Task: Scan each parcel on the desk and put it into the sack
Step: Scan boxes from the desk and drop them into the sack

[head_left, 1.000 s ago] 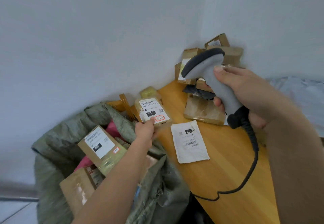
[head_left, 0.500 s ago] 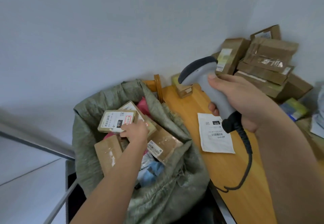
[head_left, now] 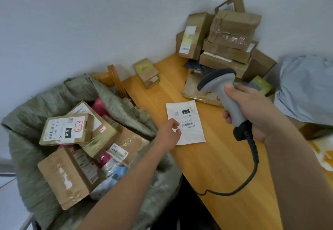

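Note:
A flat white parcel (head_left: 187, 121) with a barcode label lies on the wooden desk (head_left: 216, 161). My left hand (head_left: 168, 132) is at its left edge, thumb and finger pinching that edge. My right hand (head_left: 252, 110) grips a grey barcode scanner (head_left: 219, 80) above the desk, its head facing left over the parcels. The green woven sack (head_left: 117, 101) stands open left of the desk, filled with several boxes. A labelled box marked 010 (head_left: 66, 128) lies on top of them.
A pile of cardboard parcels (head_left: 230, 37) fills the desk's back corner, with a flat one (head_left: 192, 89) in front. A small taped parcel (head_left: 146, 73) sits near the wall. A pale blue bag (head_left: 306, 87) lies at the right. The scanner's black cable (head_left: 252, 157) loops over the desk edge.
My left hand carried the labelled box over the sack, let it go on the pile inside, then moved right to the white parcel on the desk. The scanner stayed in my right hand.

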A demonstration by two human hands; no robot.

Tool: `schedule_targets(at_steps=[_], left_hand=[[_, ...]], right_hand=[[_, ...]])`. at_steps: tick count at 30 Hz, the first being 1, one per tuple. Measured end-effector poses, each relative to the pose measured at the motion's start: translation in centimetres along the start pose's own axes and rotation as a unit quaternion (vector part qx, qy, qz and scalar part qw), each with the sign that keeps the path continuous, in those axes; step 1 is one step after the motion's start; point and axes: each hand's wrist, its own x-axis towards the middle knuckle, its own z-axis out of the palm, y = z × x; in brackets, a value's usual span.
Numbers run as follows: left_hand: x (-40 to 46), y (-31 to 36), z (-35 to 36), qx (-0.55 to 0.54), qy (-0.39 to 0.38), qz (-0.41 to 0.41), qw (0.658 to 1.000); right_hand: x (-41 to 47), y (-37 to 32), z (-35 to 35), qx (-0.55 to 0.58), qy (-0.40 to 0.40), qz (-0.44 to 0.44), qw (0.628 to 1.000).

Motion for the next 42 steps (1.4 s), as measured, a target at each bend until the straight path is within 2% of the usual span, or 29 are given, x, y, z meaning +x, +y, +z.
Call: schedule_targets(at_steps=[3,5,7,9,12,13,14,16,19,22,24,26,28,30,33,35,37,39,42], left_hand=[[1.4,-1.1,4.3,0.133,-0.085,0.011,0.987],[2.0,-1.7,6.5,0.246,-0.122,0.005,0.961],[1.8,-1.9,8.2,0.305,-0.147,-0.025,0.941],[0.8,-1.8,9.9,0.298,-0.176,-0.019,0.938],[-0.5,-1.3,11.5,0.161,-0.248,0.042,0.954],[-0.3,-1.1,11.8,0.145,-0.241,0.068,0.957],[0.1,-1.0,12.0,0.179,-0.21,0.096,0.956],[1.3,-1.0,12.1,0.254,-0.142,0.1,0.952],[2.2,-1.1,12.1,0.34,-0.154,0.054,0.926],[1.8,-1.1,12.6,0.373,-0.153,0.037,0.914],[1.4,-1.3,13.0,0.312,-0.118,0.01,0.943],[1.0,-1.5,13.4,0.236,-0.041,-0.046,0.97],[0.7,-1.7,13.4,0.207,0.024,-0.113,0.971],[0.6,-1.8,13.1,0.196,0.025,-0.161,0.967],[0.5,-2.5,12.8,0.207,-0.003,-0.183,0.961],[0.6,-3.2,12.7,0.14,-0.014,-0.193,0.971],[0.4,-3.5,12.7,0.016,-0.017,-0.212,0.977],[0.0,-3.2,12.5,-0.1,-0.021,-0.256,0.961],[-0.6,-2.5,12.1,-0.272,-0.027,-0.32,0.907]], right_hand=[[2.1,2.2,-3.1,-0.015,0.006,0.028,0.999],[3.0,3.7,-4.9,-0.02,0.011,0.04,0.999],[3.9,5.2,-6.4,-0.011,0.022,0.055,0.998],[4.4,6.2,-7.4,-0.001,0.029,0.076,0.997],[4.8,7.0,-8.3,0.023,0.032,0.1,0.994],[4.9,7.2,-8.6,0.03,0.034,0.102,0.994],[4.9,7.4,-8.9,0.032,0.037,0.103,0.993],[5.1,7.8,-9.6,0.03,0.041,0.103,0.993],[5.1,8.3,-10.7,0.028,0.046,0.102,0.993],[4.9,9.0,-11.4,0.043,0.048,0.108,0.992],[4.7,9.4,-11.7,0.05,0.048,0.115,0.991],[4.4,9.7,-11.7,0.044,0.045,0.123,0.99],[4.1,9.9,-11.8,0.036,0.041,0.124,0.991],[3.8,10.1,-11.9,0.034,0.039,0.125,0.991],[3.5,10.5,-11.9,0.037,0.039,0.134,0.99],[3.4,10.8,-11.7,0.036,0.033,0.136,0.989],[3.4,10.9,-11.4,0.029,0.025,0.135,0.99],[3.3,10.8,-11.0,0.02,0.013,0.133,0.991],[2.5,10.2,-10.4,0.012,-0.001,0.121,0.993]])
